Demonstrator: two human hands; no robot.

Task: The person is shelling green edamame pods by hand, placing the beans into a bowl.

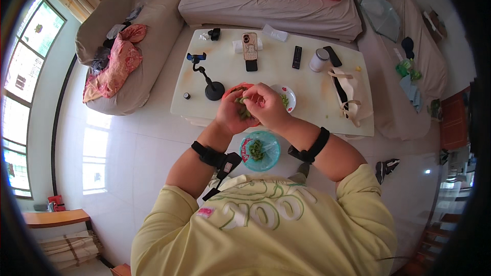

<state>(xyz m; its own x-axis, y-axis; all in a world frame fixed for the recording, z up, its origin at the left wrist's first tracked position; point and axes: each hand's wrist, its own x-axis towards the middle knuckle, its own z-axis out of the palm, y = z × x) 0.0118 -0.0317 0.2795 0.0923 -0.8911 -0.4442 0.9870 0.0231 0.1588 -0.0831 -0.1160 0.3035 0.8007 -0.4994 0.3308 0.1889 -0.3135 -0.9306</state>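
"What are you holding?"
"Green pods [244, 111]. My left hand [232, 117] is cupped about them and my right hand [269, 106] pinches one, just over the red bowl [228, 93]."
"Other containers?"
"From there, a white plate [292, 95] at three o'clock carries small green pieces [284, 100]. At six, a bag-lined teal bin [277, 152] holds green scraps [257, 149]. A lidded canister [317, 64] stands at two; its contents are hidden."
"Any writing?"
"Big green-outlined lettering on my yellow shirt [276, 245]."

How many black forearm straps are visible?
2: one black strap around the left forearm, another black strap around the right forearm. Any under the yellow shirt would be hidden.
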